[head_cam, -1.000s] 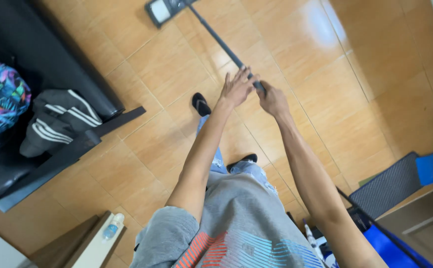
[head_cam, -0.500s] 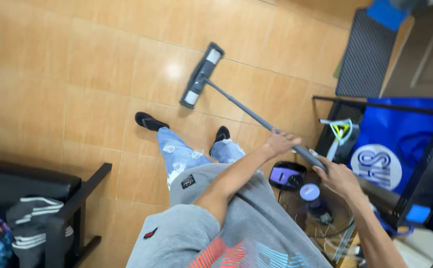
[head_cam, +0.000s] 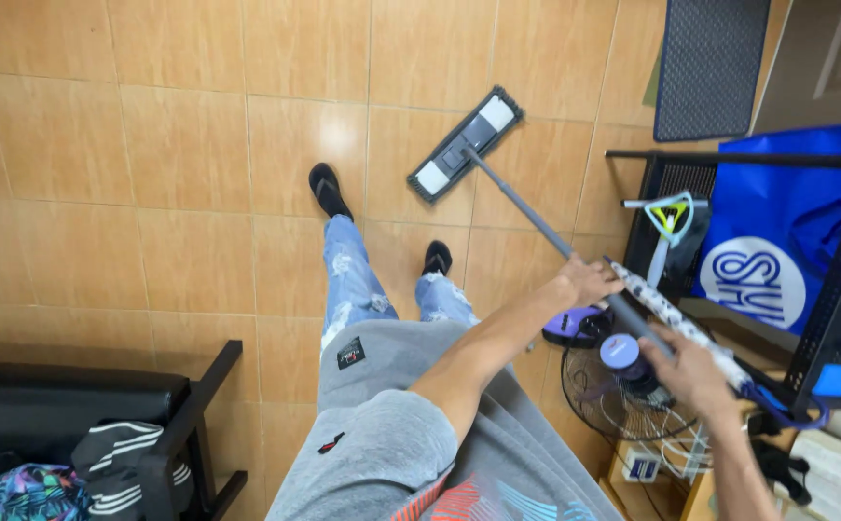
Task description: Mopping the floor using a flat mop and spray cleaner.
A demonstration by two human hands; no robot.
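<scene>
Mop handle [head_cam: 526,207] gripped by closed left hand [head_cam: 586,282], right hand [head_cam: 690,371] clamped lower down

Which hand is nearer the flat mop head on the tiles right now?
Left. The left hand grips the grey handle lower down, closer to the mop head; the right hand holds the upper end, farther back.

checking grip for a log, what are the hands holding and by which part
Both hold the flat mop by its handle: left hand mid-shaft, right hand further up on the patterned upper grip.
</scene>
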